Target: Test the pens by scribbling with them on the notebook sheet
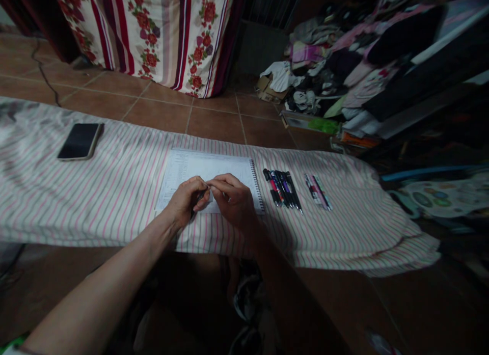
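My left hand point(190, 196) is closed around a slim dark pen-like object point(200, 194), mostly hidden by the fingers. Close beside it, my right hand point(235, 198) pinches at the left fingertips; whatever lies between its fingers is too small to make out. Both hands are over a spiral-bound notebook point(217, 164) lying open with printed or written pages. Right of the notebook is a row of several pens point(283, 189), mostly black with some red and purple. Farther right lies a smaller group of pink, white and dark pens point(318, 192).
A striped cloth point(126, 192) covers the low, long surface. At its left lies a dark-screened phone point(80, 141). Beyond are a tiled floor point(214, 121), a floral curtain point(160, 34) and a heap of clothes point(344, 59). A patterned plastic item point(439, 197) is at the right.
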Demonstrator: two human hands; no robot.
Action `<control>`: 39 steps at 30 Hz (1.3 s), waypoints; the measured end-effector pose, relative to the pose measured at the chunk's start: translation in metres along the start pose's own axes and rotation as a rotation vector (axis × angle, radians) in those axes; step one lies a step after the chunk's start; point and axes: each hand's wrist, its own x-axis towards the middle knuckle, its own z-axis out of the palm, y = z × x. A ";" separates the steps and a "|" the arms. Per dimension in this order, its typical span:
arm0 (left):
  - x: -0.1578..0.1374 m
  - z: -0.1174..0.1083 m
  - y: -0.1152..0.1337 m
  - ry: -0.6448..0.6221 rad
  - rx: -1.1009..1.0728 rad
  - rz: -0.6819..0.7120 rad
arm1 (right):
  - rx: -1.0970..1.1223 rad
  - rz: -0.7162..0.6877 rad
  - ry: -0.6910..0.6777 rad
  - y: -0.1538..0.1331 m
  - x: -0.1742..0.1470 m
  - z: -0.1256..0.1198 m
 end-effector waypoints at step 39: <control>0.001 0.001 0.003 -0.026 -0.110 -0.115 | 0.120 0.024 0.029 -0.003 0.004 0.004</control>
